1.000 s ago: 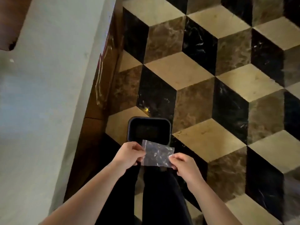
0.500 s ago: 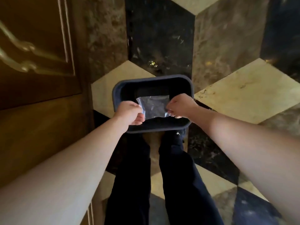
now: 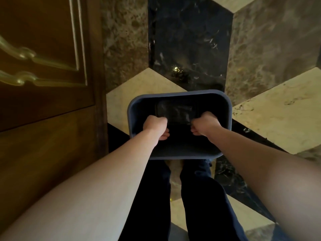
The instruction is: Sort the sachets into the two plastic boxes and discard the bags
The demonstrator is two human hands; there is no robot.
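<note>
We hold the clear bag stretched crosswise between our left hand and right hand, fingers pinched on its ends, low inside the dark bin, so letting go should drop it straight in.

Marble floor and a wooden door

Cube-patterned marble floor is gleaming underfoot; a brown panelled door with brass handles is standing at left.

arms: bare, sleeveless | trousers: dark navy, long | hands: ungloved
</note>
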